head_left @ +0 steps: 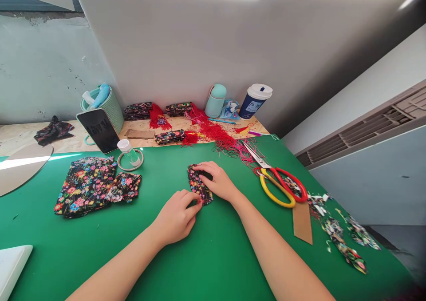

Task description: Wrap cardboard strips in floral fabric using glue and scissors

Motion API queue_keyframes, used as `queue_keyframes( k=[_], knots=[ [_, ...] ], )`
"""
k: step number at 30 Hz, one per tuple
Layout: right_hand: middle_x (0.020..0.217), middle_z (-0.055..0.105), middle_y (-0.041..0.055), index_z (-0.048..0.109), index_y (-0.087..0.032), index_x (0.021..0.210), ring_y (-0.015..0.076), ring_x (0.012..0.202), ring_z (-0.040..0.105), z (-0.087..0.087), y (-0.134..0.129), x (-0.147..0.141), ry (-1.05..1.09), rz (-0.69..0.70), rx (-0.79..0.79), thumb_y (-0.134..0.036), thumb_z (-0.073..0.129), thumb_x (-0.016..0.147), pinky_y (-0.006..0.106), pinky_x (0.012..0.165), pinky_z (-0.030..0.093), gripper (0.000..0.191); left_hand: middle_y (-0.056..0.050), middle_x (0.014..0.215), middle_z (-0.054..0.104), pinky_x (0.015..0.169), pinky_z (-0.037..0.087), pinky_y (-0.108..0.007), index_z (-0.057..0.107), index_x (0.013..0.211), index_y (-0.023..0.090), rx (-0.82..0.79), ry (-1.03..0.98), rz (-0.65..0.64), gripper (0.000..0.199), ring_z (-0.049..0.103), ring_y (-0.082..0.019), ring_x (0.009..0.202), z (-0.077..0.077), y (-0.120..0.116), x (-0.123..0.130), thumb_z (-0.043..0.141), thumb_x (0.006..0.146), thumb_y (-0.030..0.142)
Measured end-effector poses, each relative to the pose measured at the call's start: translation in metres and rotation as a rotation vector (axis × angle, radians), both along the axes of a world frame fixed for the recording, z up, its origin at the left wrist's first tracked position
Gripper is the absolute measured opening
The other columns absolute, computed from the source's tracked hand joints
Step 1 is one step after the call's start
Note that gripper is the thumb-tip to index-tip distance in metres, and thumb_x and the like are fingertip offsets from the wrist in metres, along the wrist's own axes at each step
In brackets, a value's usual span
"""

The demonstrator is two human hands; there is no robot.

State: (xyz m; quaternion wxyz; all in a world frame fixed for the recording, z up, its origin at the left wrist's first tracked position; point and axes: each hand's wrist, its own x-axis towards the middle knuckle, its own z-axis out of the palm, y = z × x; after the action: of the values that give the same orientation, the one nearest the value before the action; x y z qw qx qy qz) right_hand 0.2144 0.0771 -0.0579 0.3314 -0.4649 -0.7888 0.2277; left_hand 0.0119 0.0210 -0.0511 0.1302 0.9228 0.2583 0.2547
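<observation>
A small black floral fabric piece (pixel 198 183) lies in the middle of the green table, its long side running away from me. Thumb and forefinger of my left hand (pixel 178 214) pinch its near left edge. My right hand (pixel 218 181) reaches over it from the right, with curved fingers and thumb closed on its far end and covering part of it. To the left lie a larger folded cloth (pixel 84 188) and a small crumpled scrap (pixel 126 188), both in a similar flower print.
Red-and-yellow scissors (pixel 276 185) lie on the right, with a cardboard strip (pixel 302 223) and fabric scraps (pixel 346 247) beyond. Red cords (pixel 216 134), floral bundles with tassels (pixel 169 136), a phone (pixel 98 130), a clear bottle (pixel 133 156), a flask (pixel 215 101) and a cup (pixel 254 101) stand or lie behind.
</observation>
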Motion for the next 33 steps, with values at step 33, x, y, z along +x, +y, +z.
queue_keyframes(
  k=[33],
  knots=[
    [0.120, 0.058, 0.0104, 0.067, -0.021, 0.104, 0.0223, 0.115, 0.055, -0.0020, 0.0012, 0.0017, 0.044, 0.015, -0.050, -0.012, 0.049, 0.085, 0.044, 0.100, 0.044, 0.028, -0.008, 0.099, 0.068, 0.074, 0.048, -0.038, 0.064, 0.093, 0.013, 0.078, 0.025, 0.160, 0.021, 0.056, -0.024, 0.090, -0.0020, -0.0010, 0.0000, 0.049, 0.080, 0.007]
  ],
)
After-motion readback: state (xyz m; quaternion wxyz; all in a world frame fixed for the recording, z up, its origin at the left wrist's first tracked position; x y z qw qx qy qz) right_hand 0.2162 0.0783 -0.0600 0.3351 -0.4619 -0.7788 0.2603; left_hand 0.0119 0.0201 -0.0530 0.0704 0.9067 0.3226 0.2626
